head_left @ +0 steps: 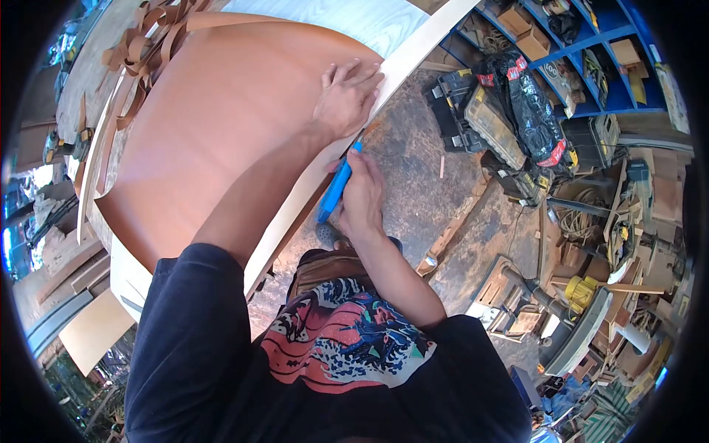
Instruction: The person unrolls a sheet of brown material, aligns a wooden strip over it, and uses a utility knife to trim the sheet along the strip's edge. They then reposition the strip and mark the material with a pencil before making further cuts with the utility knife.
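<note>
A blue utility knife [340,182] is gripped in my right hand [362,193], its dark blade end pointing up toward the board's edge. My left hand [346,100] lies flat with fingers stretched out on the right edge of a brown leather-like sheet [214,111]. The sheet spreads over a pale board [278,230], whose long edge runs diagonally between my hands. The knife tip is at this edge, just below my left hand. At the lower left, the sheet's corner curls up off the surface.
Curled brown strips [140,53] lie heaped at the upper left. Black tool cases [452,111] and a black plastic-wrapped bundle [539,118] stand on the stained floor [421,184]. Blue shelving [591,37] is at the upper right. A machine with a yellow motor [580,294] sits lower right.
</note>
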Available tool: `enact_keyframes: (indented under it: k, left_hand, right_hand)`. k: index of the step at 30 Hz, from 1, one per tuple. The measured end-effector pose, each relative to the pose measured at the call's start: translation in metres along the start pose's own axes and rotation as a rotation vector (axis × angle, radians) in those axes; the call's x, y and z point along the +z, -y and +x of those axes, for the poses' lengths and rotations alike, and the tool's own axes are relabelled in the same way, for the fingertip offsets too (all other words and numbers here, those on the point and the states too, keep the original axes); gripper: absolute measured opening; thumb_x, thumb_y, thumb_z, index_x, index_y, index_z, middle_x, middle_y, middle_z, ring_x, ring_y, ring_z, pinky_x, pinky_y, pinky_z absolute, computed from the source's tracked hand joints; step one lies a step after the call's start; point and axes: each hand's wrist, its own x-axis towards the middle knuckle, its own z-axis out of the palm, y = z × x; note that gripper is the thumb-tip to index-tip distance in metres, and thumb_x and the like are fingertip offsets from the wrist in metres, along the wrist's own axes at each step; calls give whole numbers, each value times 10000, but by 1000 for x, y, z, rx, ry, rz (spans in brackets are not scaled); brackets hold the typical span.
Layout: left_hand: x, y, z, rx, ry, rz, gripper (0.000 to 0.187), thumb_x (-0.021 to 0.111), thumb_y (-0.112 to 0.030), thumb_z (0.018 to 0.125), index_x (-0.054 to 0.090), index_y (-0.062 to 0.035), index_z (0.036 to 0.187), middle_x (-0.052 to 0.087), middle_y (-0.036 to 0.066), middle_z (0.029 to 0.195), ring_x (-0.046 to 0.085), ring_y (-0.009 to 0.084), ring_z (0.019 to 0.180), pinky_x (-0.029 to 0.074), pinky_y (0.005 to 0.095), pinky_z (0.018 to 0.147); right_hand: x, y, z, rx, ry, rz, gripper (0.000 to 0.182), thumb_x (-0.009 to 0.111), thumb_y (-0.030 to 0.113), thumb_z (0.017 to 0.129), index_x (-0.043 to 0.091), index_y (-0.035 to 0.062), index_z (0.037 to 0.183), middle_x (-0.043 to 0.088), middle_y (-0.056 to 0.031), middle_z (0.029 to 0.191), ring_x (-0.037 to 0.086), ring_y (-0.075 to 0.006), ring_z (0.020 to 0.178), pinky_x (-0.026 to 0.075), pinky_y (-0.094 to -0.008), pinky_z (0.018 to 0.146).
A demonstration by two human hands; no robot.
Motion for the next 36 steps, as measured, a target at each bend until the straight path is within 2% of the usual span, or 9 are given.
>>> enact_keyframes:
  k: [11, 17, 19, 26, 28, 29, 30, 34, 36]
  left_hand:
    - [2, 2, -2, 24, -30, -3, 378, 520, -262, 1052, 639, -158, 1395, 552, 32, 1535, 403, 318, 1464, 219, 615, 1209]
    - [2, 3, -2, 38, -40, -18, 384, 515, -259, 1047, 632, -150, 1396, 553, 59, 1531, 404, 347, 1461, 215, 624, 1205]
    - [2, 3, -2, 41, -37, -21, 391, 508, -263, 1049, 624, -150, 1406, 547, 56, 1537, 402, 349, 1462, 211, 628, 1206]
    - [1, 2, -3, 43, -38, 2, 387, 504, -262, 1054, 626, -150, 1404, 545, 50, 1539, 400, 345, 1465, 215, 622, 1210]
    - [2, 3, -4, 57, -55, -24, 381, 511, -250, 1052, 631, -151, 1399, 548, 50, 1534, 400, 343, 1464, 219, 618, 1212]
    - [2, 3, -4, 51, -62, -22, 381, 511, -250, 1052, 631, -151, 1399, 548, 50, 1534, 400, 343, 1464, 219, 618, 1212]
    - [3, 5, -2, 48, -62, -6, 380, 503, -251, 1044, 635, -170, 1391, 550, 32, 1531, 403, 334, 1458, 225, 628, 1209]
    - [4, 4, -4, 40, -50, 5, 383, 488, -255, 1037, 636, -197, 1385, 559, 18, 1518, 406, 330, 1450, 234, 636, 1206]
    - [4, 4, -3, 51, -61, 17, 385, 487, -256, 1038, 633, -194, 1388, 560, 18, 1517, 406, 330, 1449, 231, 638, 1206]
  right_hand:
    - [16, -6, -21, 58, -103, 9, 213, 561, 275, 1064, 563, 62, 1052, 623, -46, 786, 546, -102, 637, 441, -268, 518]
    - [13, -34, -38, 68, -54, 53, 230, 582, 289, 1060, 564, 60, 1061, 623, -48, 826, 589, -125, 703, 475, -280, 598]
    - [12, -44, -49, 21, 15, 15, 339, 549, 287, 1070, 507, -33, 1175, 649, -119, 860, 634, -161, 739, 517, -312, 622]
    - [13, -54, -120, 172, 137, -211, 330, 523, 284, 1086, 490, -20, 1212, 641, -98, 894, 619, -151, 789, 510, -323, 715]
    - [2, -62, -129, 119, 125, -135, 324, 525, 276, 1085, 482, -12, 1228, 635, -88, 881, 616, -146, 779, 513, -319, 704]
    - [-3, -63, -128, 61, 113, -59, 320, 527, 269, 1085, 473, -4, 1244, 628, -78, 868, 614, -141, 768, 516, -315, 692]
    - [-1, -51, -117, -32, -8, 39, 250, 552, 284, 1077, 497, 46, 1132, 604, -58, 842, 592, -136, 645, 506, -298, 548]
    - [-19, -30, -20, -86, -153, 248, 256, 673, 193, 1003, 504, 54, 1135, 583, -31, 829, 556, -117, 605, 494, -288, 514]
    - [-11, -25, 5, -74, -122, 179, 276, 701, 157, 977, 507, 49, 1141, 584, -29, 825, 552, -114, 604, 489, -289, 505]
